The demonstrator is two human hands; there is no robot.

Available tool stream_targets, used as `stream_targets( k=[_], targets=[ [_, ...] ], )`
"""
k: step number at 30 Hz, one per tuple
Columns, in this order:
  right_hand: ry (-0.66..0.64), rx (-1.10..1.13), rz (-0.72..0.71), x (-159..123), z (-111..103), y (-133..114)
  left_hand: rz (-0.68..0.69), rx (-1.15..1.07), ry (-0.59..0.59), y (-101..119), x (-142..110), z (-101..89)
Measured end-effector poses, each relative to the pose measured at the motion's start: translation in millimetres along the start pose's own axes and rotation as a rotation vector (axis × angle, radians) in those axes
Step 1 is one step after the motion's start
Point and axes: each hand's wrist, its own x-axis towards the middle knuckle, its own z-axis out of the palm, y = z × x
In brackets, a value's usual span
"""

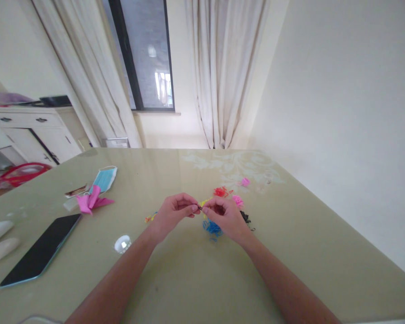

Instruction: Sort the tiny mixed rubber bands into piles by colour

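Observation:
Above the table, my left hand point(175, 211) and my right hand point(227, 218) meet fingertip to fingertip. Both pinch a tiny dark band point(200, 207), which looks like a black rubber band; its full shape is hidden by the fingers. Around and behind my right hand lie small piles of rubber bands: blue ones point(212, 227), red ones point(222, 192), pink ones point(238, 201) and black ones point(245, 217). Yellow bands point(204, 203) show partly between the hands. A few mixed-colour bands point(150, 218) rest just left of my left hand.
On the left of the table point(175, 288) lie a black tablet point(42, 249), a blue face mask point(104, 180), a pink folded paper or cloth piece point(92, 201) and white objects point(2, 249). A clear round object point(123, 244) sits near my left forearm. The wall point(351, 112) borders the right edge.

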Motion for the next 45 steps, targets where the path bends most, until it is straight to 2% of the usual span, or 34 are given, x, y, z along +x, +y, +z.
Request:
stream_targets(
  k=[3, 5, 10, 12, 14, 19, 24, 26, 30, 33, 37, 40, 45],
  targets=[
    [0.012, 0.171, 0.049, 0, -5, -7, 0.026, 0.086, 0.001, 2, 1, -3.7],
    [0.038, 0.307, 0.064, -1, -11, -14, 0.048, 0.251, 0.058, 1, 3, -9.8],
    [0.099, 0.487, 0.039, -5, -27, -31, 0.004, 0.944, 0.241, -12, 5, -31.7],
    [0.104, 0.495, 0.025, -7, -29, -34, -0.045, 1.208, 0.260, -20, 4, -38.6],
    [0.098, 0.492, 0.012, -9, -30, -36, -0.100, 1.354, 0.247, -26, 3, -43.2],
    [0.047, 0.346, -0.003, -12, -45, -43, -0.157, 1.308, 0.181, -29, 8, -47.2],
    [-0.294, -0.070, 0.135, -13, -83, -45, -0.175, 1.288, 0.232, -29, 10, -47.7],
    [-0.351, -0.279, 0.174, -10, -94, -38, -0.154, 1.291, 0.241, -30, 10, -48.5],
    [-0.375, -0.599, 0.214, -3, -103, -14, -0.038, 1.222, 0.272, -28, 12, -51.5],
    [-0.380, -0.667, 0.234, -1, -106, -1, -0.024, 1.116, 0.302, -22, 13, -53.1],
    [-0.295, -0.668, 0.213, -3, -110, 2, -0.058, 1.004, 0.296, -17, 11, -52.1],
    [-0.266, -0.589, 0.182, -3, -107, -3, -0.042, 0.964, 0.314, -17, 10, -50.6],
    [-0.137, -0.446, 0.080, 2, -78, -9, -0.010, 0.916, 0.334, -18, 10, -48.5]
  ],
)
